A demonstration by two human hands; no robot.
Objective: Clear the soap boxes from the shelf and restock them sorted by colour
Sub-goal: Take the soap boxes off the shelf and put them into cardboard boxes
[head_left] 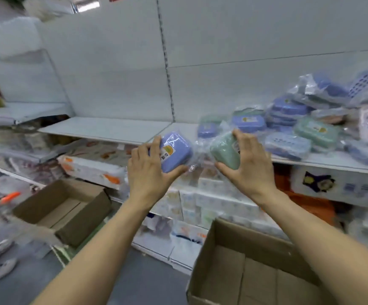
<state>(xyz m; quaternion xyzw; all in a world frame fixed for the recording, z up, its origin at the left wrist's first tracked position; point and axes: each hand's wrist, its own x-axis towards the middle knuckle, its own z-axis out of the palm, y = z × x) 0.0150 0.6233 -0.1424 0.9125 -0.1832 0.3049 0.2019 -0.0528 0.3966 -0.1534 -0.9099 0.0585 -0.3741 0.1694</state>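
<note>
Left hand (pixel 149 170) grips a blue soap box (pixel 175 151) (wrapped in clear film, yellow label showing), fingers curled round it; right hand (pixel 248 164) likewise grips a green soap box (pixel 225 151), both held near the white shelf (pixel 112 128). Remaining wrapped boxes (pixel 299 128) are heaped far right on that shelf. Two open cardboard cartons (pixel 251 267) stand near, below.

This is a shop aisle. White metal shelving (pixel 112 128) with a slotted upright (pixel 166 62) runs along the far side. On the right, the shelf holds a heap of plastic-wrapped soap boxes (pixel 288 128), several with labels. Lower shelves carry stacked packaged goods (pixel 211 201). Two open cardboard cartons stand near, one left (pixel 62 208), one right (pixel 255 271).
</note>
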